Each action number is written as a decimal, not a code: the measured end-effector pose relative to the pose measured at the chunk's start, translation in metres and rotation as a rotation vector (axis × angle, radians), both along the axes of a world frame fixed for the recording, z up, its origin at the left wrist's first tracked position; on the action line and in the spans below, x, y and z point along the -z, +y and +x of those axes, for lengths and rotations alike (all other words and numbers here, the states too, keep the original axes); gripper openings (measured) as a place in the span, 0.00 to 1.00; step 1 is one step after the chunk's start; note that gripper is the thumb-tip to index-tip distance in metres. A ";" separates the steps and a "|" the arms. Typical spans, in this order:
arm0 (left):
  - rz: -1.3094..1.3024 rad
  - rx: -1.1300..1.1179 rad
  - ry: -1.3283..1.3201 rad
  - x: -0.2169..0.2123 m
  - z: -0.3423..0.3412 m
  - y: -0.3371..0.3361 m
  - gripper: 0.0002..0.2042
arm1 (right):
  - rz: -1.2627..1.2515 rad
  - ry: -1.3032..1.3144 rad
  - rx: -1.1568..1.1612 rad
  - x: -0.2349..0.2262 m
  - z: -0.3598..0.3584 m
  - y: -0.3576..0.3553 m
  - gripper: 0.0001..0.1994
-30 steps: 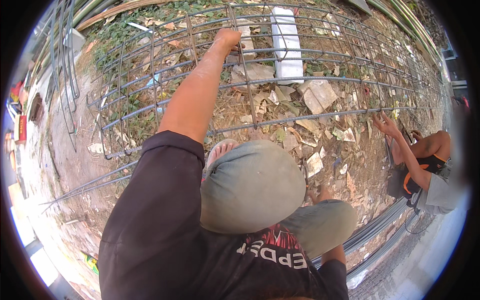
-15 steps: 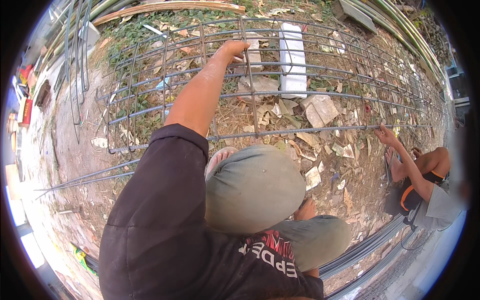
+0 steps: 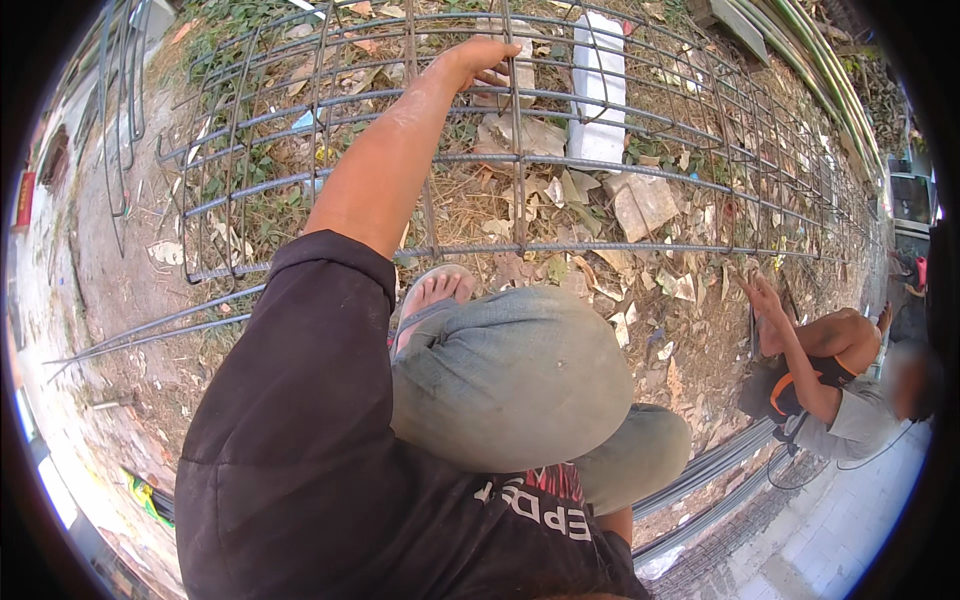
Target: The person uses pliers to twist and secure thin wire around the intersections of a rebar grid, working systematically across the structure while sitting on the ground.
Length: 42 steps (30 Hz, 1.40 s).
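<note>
A long rebar cage [image 3: 590,246] of ridged steel bars and bent stirrups lies across the ground in front of me. My left hand [image 3: 480,62] reaches over its near side, fingers closed round a stirrup [image 3: 517,170], one of its upright-looking crosswise rods. Part of that grip is hidden behind the hand. Only a bit of skin below my right knee may be my right arm; my right hand is out of sight behind the leg. A co-worker's hand [image 3: 765,298] is at the right, just short of the cage's near bar.
Under the cage are a white block [image 3: 598,95], a broken stone slab [image 3: 642,207] and scattered rubble. Loose rebar [image 3: 160,335] lies at left, more bundled bars [image 3: 700,480] at lower right. A co-worker [image 3: 850,425] squats at right. Bamboo poles [image 3: 825,75] lie at the far right.
The view has shifted, so the cage sits higher in the picture. My left hand stays on the stirrup. The co-worker's hand has come away from the near bar. My right hand has gone from sight.
</note>
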State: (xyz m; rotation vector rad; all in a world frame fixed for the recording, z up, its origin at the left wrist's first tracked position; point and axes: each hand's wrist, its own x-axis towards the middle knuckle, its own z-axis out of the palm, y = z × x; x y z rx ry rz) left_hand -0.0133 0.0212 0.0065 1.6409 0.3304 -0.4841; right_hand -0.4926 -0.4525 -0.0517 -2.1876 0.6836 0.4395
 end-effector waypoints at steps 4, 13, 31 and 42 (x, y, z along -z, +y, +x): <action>0.121 0.022 -0.103 0.003 0.001 -0.012 0.30 | 0.155 0.055 0.210 -0.047 0.012 -0.011 0.13; 0.097 -0.013 -0.113 0.000 -0.011 -0.015 0.30 | 0.036 -0.381 0.202 -0.208 0.069 0.019 0.06; 0.667 -0.120 -0.256 -0.041 -0.048 -0.036 0.24 | 0.020 -1.214 0.234 -0.313 0.219 0.056 0.15; 0.464 -0.036 -0.231 -0.002 -0.010 -0.022 0.25 | -0.022 -0.183 -0.634 -0.330 0.290 0.188 0.08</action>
